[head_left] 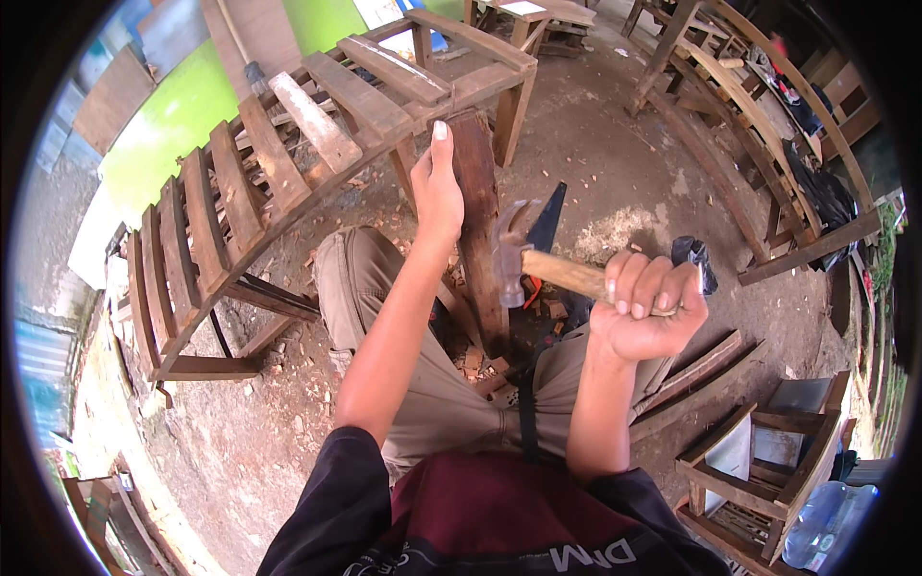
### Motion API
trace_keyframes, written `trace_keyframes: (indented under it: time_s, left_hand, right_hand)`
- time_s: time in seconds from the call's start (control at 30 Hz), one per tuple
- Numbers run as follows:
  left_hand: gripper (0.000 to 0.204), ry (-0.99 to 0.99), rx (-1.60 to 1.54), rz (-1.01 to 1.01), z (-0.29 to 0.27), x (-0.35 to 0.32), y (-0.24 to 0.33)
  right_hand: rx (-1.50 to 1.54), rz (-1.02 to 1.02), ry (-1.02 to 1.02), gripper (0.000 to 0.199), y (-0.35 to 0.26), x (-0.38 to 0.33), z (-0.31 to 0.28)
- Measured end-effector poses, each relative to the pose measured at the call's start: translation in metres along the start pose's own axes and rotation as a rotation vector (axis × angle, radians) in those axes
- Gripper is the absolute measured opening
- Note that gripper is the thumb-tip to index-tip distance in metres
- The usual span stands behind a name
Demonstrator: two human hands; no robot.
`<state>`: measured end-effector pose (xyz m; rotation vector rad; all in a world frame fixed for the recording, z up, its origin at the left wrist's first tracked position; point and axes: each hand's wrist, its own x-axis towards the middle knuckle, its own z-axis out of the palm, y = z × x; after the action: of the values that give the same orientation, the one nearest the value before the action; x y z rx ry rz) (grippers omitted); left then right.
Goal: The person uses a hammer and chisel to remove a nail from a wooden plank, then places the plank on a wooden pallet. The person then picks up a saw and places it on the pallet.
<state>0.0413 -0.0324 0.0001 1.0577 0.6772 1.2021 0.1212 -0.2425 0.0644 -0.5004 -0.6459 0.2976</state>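
Observation:
My right hand (pixel 651 300) is closed around the wooden handle of a claw hammer (pixel 509 261), whose metal head points left in front of the board. A thick, dark brown wooden board (pixel 480 230) stands tilted between my legs, its upper end near the slatted bench. My left hand (pixel 439 197) grips the board's left edge, thumb pointing up along it; the other fingers are hidden behind. Just behind the hammer, a dark tapering blade (pixel 547 219) with some orange near its lower end shows, partly covered.
A long slatted wooden bench frame (pixel 240 252) curves along the left. Brick chips (pixel 473 363) lie between my legs. Loose wooden strips (pixel 696 384) rest at right, near a small wooden stool frame (pixel 768 470) and a clear plastic bottle (pixel 828 523). Another wooden frame (pixel 711 178) stands far right.

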Motion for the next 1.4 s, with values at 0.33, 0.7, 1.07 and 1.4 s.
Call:
trace_keyframes:
  time_s: [0.33,0.7,1.07,1.4]
  left_hand:
    - [0.072,-0.043,-0.219,0.111,0.002,-0.001,-0.007]
    - [0.071,-0.078,-0.316,-0.074,-0.009,0.002,0.010]
    - [0.055,-0.291,-0.092,-0.089,0.018,-0.036,0.005]
    - [0.056,-0.233,-0.124,-0.040,0.009,-0.024,0.002]
  right_hand:
    - [0.063,0.334,0.305,0.039,0.011,0.010,-0.008]
    - [-0.150,0.257,-0.154,0.037,0.012,-0.011,0.017]
    - [-0.197,0.333,-0.138,0.038,0.022,0.008,0.033]
    - [-0.227,0.311,-0.127,0.039,0.028,0.008,0.030]
